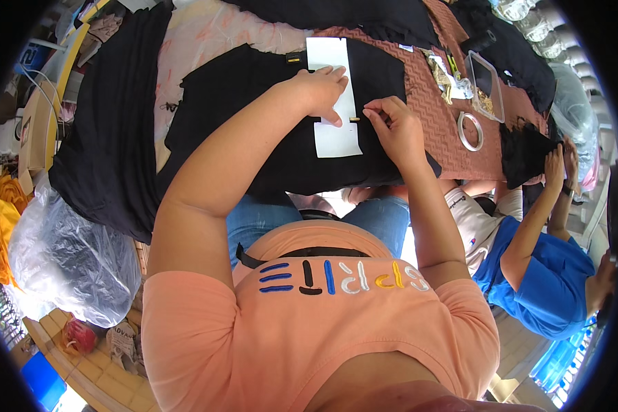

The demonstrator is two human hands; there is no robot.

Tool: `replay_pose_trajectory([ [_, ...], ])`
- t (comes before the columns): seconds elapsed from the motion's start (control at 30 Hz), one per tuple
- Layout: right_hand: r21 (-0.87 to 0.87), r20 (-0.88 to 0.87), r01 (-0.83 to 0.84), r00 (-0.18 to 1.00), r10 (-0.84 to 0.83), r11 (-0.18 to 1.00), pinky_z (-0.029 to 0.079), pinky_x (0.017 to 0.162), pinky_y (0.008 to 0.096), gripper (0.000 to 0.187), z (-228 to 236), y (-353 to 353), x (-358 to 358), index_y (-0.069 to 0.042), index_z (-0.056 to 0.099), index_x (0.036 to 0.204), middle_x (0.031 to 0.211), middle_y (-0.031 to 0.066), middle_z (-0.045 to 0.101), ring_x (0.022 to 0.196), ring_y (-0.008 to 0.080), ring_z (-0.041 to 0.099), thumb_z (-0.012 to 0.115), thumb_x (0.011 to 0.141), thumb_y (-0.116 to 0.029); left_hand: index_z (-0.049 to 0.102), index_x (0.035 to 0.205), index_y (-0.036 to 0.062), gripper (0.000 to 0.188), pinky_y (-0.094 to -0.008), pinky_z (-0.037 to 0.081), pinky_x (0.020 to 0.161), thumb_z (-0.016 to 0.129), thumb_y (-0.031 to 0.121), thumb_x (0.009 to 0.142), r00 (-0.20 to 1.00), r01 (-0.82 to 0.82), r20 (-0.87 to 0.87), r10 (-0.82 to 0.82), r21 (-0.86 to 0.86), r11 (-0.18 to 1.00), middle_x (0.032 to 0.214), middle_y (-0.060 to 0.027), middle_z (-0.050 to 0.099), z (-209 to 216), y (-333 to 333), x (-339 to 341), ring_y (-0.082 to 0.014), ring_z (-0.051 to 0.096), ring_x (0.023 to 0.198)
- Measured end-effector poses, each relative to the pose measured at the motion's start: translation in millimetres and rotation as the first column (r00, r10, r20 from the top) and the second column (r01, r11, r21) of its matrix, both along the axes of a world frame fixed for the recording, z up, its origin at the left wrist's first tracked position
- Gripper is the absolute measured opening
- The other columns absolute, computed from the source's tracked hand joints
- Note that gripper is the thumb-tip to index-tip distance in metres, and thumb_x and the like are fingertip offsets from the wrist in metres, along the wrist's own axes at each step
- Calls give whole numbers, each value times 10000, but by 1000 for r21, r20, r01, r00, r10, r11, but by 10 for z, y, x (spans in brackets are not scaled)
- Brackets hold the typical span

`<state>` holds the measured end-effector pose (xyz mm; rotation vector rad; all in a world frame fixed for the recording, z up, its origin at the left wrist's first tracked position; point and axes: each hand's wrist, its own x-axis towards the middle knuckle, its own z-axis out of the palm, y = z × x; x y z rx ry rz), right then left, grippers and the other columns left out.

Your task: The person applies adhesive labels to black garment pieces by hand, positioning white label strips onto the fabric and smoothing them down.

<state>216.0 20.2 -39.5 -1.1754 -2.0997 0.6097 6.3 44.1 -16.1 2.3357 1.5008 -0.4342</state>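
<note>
A long white paper strip lies across a piece of black fabric on the table in front of me. My left hand rests on the strip with its fingers spread out, holding nothing. Beside the strip's right edge, my right hand is closed, thumb and forefinger drawn together; whatever may be between them is too small to make out. A tiny gold-coloured piece sits at the edge of the strip, just left of those fingertips. Above my left wrist, a small black tag with a gold mark lies on the fabric.
On the brown textured cloth to the right lie a tape roll and a clear plastic box of small pieces. A co-worker in a blue shirt handles black cloth there. Dark fabric hangs at left above a plastic-wrapped bundle.
</note>
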Motion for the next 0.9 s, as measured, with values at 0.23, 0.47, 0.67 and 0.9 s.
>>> replay_pose_trajectory([
  [0.23, 91, 39, -34, 999, 31, 995, 537, 726, 393, 98, -51, -6, -40, -58, 732, 923, 890, 78, 693, 836, 289, 676, 748, 849, -120, 315, 1570, 29, 1012, -519, 356, 1160, 767, 521, 809, 1000, -5, 9, 5, -13, 1000, 1686, -154, 164, 20, -20, -3, -295, 205, 1549],
  [0.47, 170, 61, -41, 998, 31, 985, 540, 766, 402, 102, -110, 104, 99, -62, 737, 924, 922, 81, 707, 866, 312, 673, 733, 864, -145, 315, 1567, 23, 1007, -508, 400, 1131, 746, 536, 815, 999, 33, -10, -33, 39, 999, 1677, -160, 197, -98, 40, -3, -308, 246, 1534],
  [0.67, 111, 51, -49, 998, 43, 993, 543, 760, 389, 107, -170, -56, 187, -94, 748, 946, 928, 58, 703, 879, 293, 672, 744, 860, -157, 355, 1540, 2, 981, -546, 386, 1120, 743, 552, 826, 1000, 20, 14, -21, 113, 993, 1659, -164, 232, -355, 96, -7, -325, 301, 1503],
  [0.9, 111, 84, -23, 996, 13, 994, 538, 740, 408, 101, -251, -102, 57, -111, 754, 942, 906, 48, 689, 875, 299, 664, 732, 852, -151, 284, 1549, -57, 1027, -520, 308, 1195, 765, 493, 828, 998, 22, 50, -23, 24, 999, 1658, -228, 194, -201, 74, -82, -360, 220, 1533],
])
